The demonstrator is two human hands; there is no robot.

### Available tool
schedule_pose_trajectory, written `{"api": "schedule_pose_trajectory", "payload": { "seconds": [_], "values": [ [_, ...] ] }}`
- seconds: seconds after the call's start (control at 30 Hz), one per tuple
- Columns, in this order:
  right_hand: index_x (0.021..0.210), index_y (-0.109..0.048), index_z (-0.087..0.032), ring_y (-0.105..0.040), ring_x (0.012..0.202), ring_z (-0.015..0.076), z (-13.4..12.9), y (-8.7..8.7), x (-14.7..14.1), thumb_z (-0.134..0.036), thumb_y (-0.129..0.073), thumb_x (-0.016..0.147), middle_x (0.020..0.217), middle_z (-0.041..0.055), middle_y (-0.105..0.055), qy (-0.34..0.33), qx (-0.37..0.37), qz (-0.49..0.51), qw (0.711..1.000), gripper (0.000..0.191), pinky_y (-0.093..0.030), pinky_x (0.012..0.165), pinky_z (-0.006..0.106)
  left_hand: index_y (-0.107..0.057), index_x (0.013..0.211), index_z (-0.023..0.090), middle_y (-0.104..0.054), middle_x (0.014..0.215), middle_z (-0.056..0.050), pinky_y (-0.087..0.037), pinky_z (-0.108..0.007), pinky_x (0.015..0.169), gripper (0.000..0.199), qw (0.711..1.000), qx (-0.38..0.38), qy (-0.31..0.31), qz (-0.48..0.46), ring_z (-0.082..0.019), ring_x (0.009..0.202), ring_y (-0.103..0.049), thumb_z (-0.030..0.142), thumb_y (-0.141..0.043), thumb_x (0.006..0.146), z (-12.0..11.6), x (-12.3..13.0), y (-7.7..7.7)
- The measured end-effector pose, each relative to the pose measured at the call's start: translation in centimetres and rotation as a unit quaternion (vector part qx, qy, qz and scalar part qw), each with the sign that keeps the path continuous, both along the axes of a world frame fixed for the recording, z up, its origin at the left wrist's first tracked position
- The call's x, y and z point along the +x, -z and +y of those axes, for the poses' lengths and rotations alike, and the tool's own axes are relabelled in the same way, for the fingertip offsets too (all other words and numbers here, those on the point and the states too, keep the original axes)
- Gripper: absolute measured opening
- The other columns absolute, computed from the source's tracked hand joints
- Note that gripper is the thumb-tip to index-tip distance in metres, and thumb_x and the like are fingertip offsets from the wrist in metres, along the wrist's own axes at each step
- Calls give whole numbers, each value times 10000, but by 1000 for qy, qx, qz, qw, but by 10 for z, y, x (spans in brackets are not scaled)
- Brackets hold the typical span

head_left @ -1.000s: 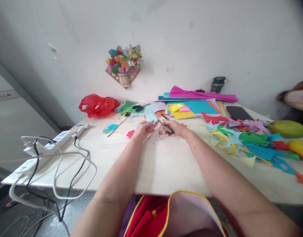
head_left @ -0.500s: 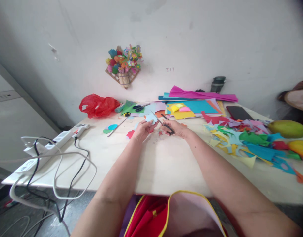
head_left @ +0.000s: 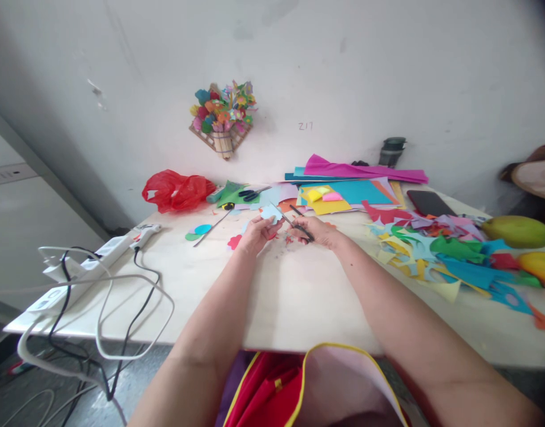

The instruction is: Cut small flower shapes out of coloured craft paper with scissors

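Between the fingers of my left hand (head_left: 257,235) is a light blue paper piece (head_left: 271,213) with a scalloped, flower-like edge. My right hand (head_left: 317,231) is closed round the handles of dark scissors (head_left: 304,232); their blades are apart and point up and left, one of them close to the blue paper's right side. A red paper flower (head_left: 234,241) lies just left of my left hand. Small red scraps (head_left: 289,239) are scattered on the table between my hands.
Coloured sheets (head_left: 347,193) lie at the back, with many paper offcuts (head_left: 459,249) and a phone (head_left: 430,203) at the right. A red plastic bag (head_left: 178,190), blue-handled scissors (head_left: 249,194) and paper circles (head_left: 203,229) are to the left. A power strip (head_left: 83,273) with loose cables sits at the left edge.
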State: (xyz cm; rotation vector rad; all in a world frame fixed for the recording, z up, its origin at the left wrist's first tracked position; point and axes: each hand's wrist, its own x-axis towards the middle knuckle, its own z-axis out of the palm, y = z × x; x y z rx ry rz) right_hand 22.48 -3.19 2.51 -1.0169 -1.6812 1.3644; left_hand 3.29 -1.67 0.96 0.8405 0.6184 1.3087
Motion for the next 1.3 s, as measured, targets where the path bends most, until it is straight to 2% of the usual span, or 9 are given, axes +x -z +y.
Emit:
{"api": "schedule_pose_trajectory", "payload": {
  "seconds": [0.2,0.47,0.8,1.0,1.3],
  "values": [
    [773,-638,-177,-454,443,69,1,0,0,-210,-740,699,556,-30,-580,3,-6,11,1000,131,-350,399,177,-675,858,109,-761,865,-92,-590,-286,835,156,1000,2,-1,1,-238,904,-761,52,-731,725,0,0,-1],
    [766,-648,-171,-453,441,74,3,2,0,-204,-758,703,560,-18,-581,7,6,-3,1000,131,-344,383,180,-679,881,115,-760,870,-88,-582,-325,912,179,1000,-9,-7,5,-249,947,-754,56,-737,722,-1,0,-1],
    [756,-657,-171,-454,445,74,4,3,0,-173,-748,709,562,-19,-575,11,-9,-6,1000,103,-337,384,181,-679,847,110,-760,864,-91,-593,-298,862,143,1000,-4,-3,-1,-251,937,-756,48,-723,725,0,0,0],
    [738,-656,-162,-455,441,67,1,0,0,-167,-753,710,555,-22,-568,13,-7,-2,1000,101,-337,379,173,-673,834,115,-761,878,-102,-575,-353,940,144,1000,-10,-7,0,-285,1014,-739,55,-730,717,1,0,1],
    [750,-658,-154,-468,434,67,4,2,1,-155,-759,709,548,-26,-573,10,-8,-11,1000,109,-339,372,171,-668,839,114,-764,859,-86,-594,-301,858,145,1000,-5,1,-2,-230,872,-762,57,-718,715,0,0,0]
  ]
}}
